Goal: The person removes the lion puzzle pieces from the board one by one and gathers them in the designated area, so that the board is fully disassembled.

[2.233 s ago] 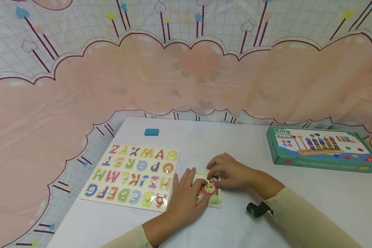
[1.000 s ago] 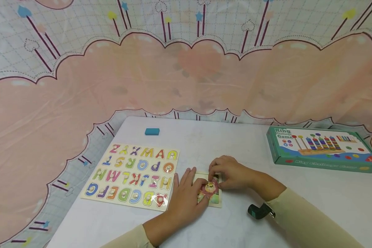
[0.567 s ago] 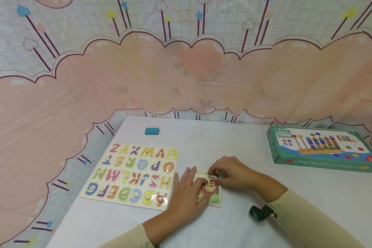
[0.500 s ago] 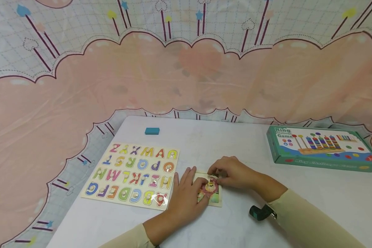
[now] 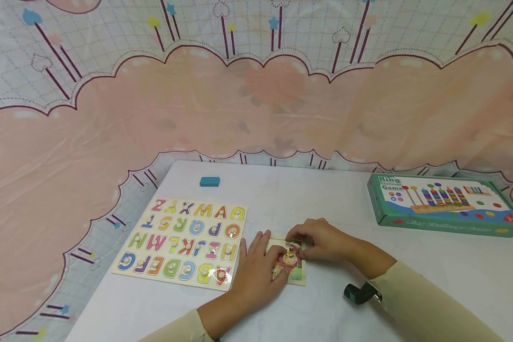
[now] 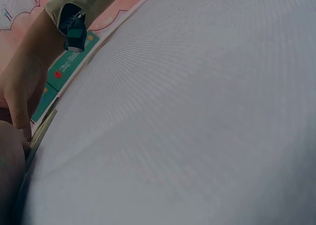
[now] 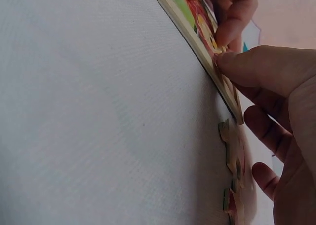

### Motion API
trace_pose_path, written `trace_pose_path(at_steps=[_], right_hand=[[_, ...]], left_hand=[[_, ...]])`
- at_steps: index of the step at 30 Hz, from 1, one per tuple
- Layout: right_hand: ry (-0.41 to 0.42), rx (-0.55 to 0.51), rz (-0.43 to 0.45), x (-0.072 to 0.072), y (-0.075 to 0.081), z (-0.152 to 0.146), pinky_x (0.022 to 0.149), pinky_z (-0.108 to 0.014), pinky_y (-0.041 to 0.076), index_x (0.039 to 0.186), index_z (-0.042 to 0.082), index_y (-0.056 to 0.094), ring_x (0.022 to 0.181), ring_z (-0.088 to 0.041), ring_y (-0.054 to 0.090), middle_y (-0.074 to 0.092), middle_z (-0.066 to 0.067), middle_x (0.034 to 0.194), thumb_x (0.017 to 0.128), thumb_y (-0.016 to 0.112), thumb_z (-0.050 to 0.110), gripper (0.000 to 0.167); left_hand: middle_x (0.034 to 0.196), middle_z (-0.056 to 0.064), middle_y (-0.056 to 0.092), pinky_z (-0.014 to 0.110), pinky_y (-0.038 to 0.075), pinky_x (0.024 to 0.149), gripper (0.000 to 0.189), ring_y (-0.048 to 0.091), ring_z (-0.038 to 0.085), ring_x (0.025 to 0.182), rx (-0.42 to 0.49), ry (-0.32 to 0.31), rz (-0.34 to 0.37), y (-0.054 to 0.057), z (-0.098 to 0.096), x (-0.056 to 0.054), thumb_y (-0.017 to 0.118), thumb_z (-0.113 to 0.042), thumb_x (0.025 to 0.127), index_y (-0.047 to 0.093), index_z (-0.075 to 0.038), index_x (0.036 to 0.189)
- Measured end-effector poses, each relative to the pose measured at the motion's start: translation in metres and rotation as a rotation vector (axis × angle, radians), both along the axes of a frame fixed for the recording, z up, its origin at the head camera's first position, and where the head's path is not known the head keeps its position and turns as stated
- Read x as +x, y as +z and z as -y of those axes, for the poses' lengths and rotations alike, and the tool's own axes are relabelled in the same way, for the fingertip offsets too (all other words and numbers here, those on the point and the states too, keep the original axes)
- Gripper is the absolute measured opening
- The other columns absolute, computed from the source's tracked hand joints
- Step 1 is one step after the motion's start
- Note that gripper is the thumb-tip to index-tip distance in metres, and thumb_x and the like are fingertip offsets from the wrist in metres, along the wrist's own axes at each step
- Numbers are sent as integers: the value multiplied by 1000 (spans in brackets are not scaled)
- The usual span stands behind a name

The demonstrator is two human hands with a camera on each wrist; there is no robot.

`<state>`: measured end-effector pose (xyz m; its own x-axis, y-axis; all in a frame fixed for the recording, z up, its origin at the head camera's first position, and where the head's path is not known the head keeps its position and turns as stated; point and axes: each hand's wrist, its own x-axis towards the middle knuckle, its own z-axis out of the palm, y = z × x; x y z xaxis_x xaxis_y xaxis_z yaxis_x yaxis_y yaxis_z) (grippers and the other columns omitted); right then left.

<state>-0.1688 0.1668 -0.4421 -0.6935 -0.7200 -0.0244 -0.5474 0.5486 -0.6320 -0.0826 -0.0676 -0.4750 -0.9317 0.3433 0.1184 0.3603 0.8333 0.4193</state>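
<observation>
A small wooden jigsaw puzzle (image 5: 298, 279) with a lion picture lies on the white table, between my hands. My left hand (image 5: 254, 273) rests over its left side, index fingertip and thumb touching the picture, the other fingers stretched out beside it. At the top right corner my right hand (image 5: 325, 241) pinches a dark-edged puzzle piece (image 5: 298, 244) between thumb and fingers. In the right wrist view the right thumb presses at the puzzle frame's edge (image 7: 188, 32). Several loose puzzle pieces (image 7: 230, 151) lie beside the frame, under the right hand, hidden from the head view.
Left of the puzzle lies a large alphabet peg board (image 5: 164, 255) with coloured letters. A blue block (image 5: 209, 181) sits near the far table edge. The green Ring Challenge Game box (image 5: 442, 225) stands at the back right, before a patterned cloth.
My right hand has shifted slightly down and right around the puzzle's top right corner, and the piece there now lies flatter in the frame. The left hand has stayed in place.
</observation>
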Motion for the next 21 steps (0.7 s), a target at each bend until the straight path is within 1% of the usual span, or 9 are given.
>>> trace_pose_path(at_steps=[4, 6, 11, 15, 21], right_hand=[[-2, -6, -18, 0, -3, 0, 86, -36, 44, 126, 25, 75, 96, -7, 56, 70, 19, 109, 91, 83, 13, 38], [-4, -20, -16, -1, -4, 0, 86, -35, 46, 126, 24, 74, 96, -7, 57, 70, 18, 109, 91, 83, 12, 38], [-10, -82, 12, -1, -4, -4, 83, -31, 54, 125, 21, 74, 97, -11, 59, 72, 14, 111, 91, 84, 11, 37], [-32, -108, 20, 0, -2, -6, 81, -30, 55, 124, 19, 74, 96, -14, 60, 71, 13, 109, 90, 85, 10, 37], [-56, -130, 17, 1, 0, -12, 82, -31, 56, 123, 17, 73, 96, -14, 60, 70, 11, 109, 91, 83, 9, 35]], left_hand=[[170, 16, 36, 70, 5, 126, 38, 24, 36, 161, 2, 0, -1, 0, 0, 0, 64, -45, 99, 67, -26, 131], [170, 16, 36, 70, 5, 126, 38, 24, 36, 161, 3, 1, 1, 0, 0, 0, 64, -45, 99, 67, -25, 131], [168, 18, 39, 72, 8, 125, 36, 27, 38, 160, 13, -3, -20, 0, -1, 1, 65, -42, 98, 68, -24, 129], [167, 19, 40, 73, 9, 124, 35, 29, 39, 159, 16, -7, -33, 0, -1, 0, 66, -41, 97, 68, -24, 128], [168, 18, 39, 71, 7, 125, 36, 27, 38, 160, 6, -4, -25, -1, 0, 0, 64, -44, 99, 68, -26, 129]])
